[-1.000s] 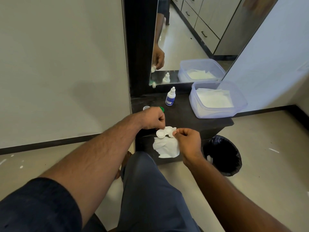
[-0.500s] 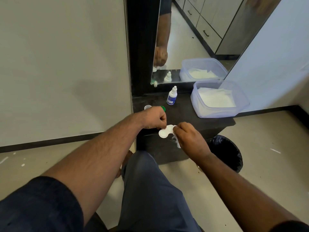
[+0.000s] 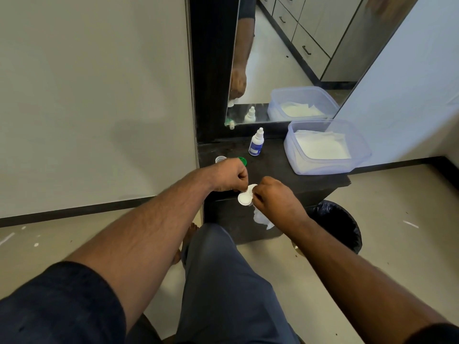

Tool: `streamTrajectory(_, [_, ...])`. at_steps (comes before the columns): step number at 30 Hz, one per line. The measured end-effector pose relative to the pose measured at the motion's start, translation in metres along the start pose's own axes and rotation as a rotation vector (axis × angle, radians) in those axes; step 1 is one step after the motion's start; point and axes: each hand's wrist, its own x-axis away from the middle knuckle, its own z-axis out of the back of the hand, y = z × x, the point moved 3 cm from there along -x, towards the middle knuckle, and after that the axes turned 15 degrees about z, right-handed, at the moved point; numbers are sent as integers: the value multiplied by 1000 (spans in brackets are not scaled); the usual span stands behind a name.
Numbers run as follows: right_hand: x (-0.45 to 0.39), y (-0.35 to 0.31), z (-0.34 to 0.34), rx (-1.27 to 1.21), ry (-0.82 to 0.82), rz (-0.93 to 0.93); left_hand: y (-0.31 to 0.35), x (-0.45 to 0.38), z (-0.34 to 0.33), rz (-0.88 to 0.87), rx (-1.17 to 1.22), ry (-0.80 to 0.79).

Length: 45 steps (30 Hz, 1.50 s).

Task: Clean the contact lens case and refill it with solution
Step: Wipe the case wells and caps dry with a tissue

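My left hand pinches one end of the white contact lens case, held above the front edge of the dark counter. My right hand grips a crumpled white tissue and presses it against the case's other well; most of the tissue hangs below my palm. Two loose caps lie on the counter behind my left hand, a clear white cap and a green cap. The small white solution bottle with a blue label stands upright farther back.
A clear plastic tub of white tissues sits on the counter's right side. A mirror rises behind the counter. A bin with a black liner stands on the floor to the right, below the counter. My knee is under my hands.
My right hand has closed over the tissue and turned onto the case, so the tissue that hung open below is now mostly hidden. The case has tilted. My left hand has barely moved.
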Motion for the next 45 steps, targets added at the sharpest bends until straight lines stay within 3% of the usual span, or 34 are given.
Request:
streamTrajectory(3, [-7, 0, 4, -97, 33, -72, 0, 0, 1, 5, 8, 8])
streamTrajectory(8, [-7, 6, -2, -318, 198, -361, -1, 4, 2, 10, 91, -17])
streamTrajectory(15, [-15, 5, 5, -501, 346, -549, -1, 7, 3, 17, 162, -16])
streamTrajectory(20, [-13, 2, 5, -624, 541, -636, 0, 8, 3, 29, 185, 7])
streamTrajectory(26, [12, 3, -6, -585, 608, -415, 1, 4, 0, 38, 208, 72])
streamTrajectory(38, [8, -3, -4, 13, 246, 175, 0, 3, 1, 58, 176, -9])
streamTrajectory(41, [3, -5, -3, 116, 206, 193, 0, 2, 2, 65, 165, 10])
streamTrajectory(45, [8, 1, -9, 70, 274, 27, 4, 1, 1, 74, 153, 29])
